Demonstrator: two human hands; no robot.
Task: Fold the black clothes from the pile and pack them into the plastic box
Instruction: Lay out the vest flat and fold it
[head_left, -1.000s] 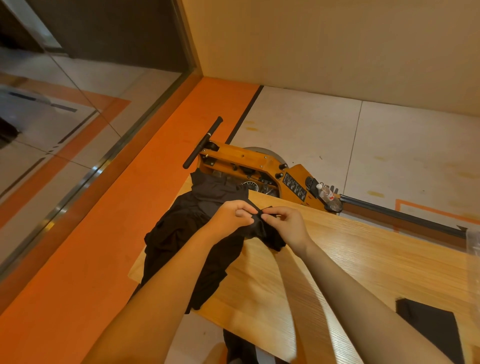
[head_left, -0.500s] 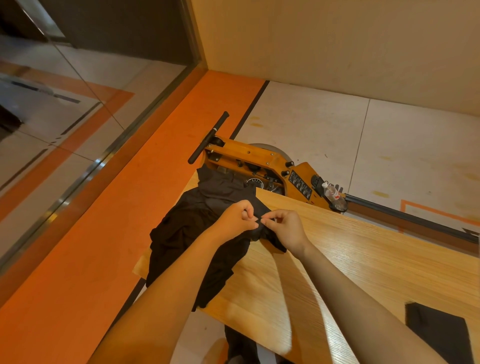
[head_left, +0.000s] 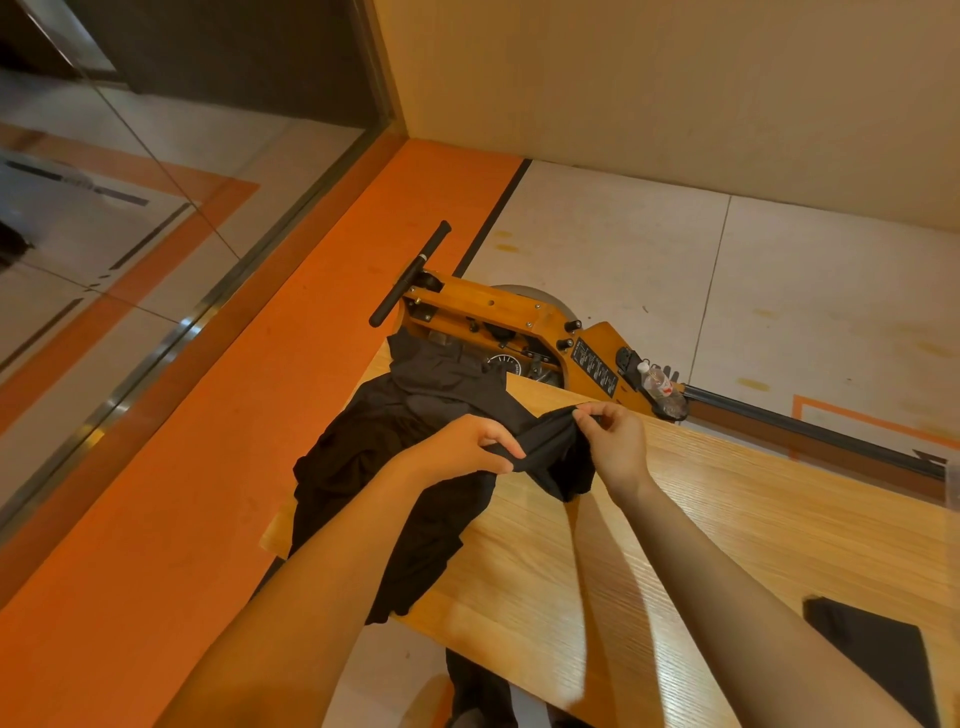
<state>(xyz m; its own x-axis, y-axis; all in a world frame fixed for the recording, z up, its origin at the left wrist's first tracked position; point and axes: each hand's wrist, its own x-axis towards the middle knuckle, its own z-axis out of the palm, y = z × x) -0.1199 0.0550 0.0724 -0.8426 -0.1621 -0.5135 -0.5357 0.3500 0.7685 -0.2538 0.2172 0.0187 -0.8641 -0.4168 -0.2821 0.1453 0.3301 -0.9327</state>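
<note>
At table's far left corner: black garment (head_left: 550, 452), soft, limp; my left hand (head_left: 462, 447) and right hand (head_left: 615, 441) pinch its edge.

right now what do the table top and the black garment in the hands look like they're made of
Table top: looks like light wood or a wood-grain laminate, with fine parallel grain lines and a soft sheen; which of the two cannot be told.
Black garment: thin, soft matte fabric, since it stretches and creases between the left hand and right hand. Fibre unclear.
</note>
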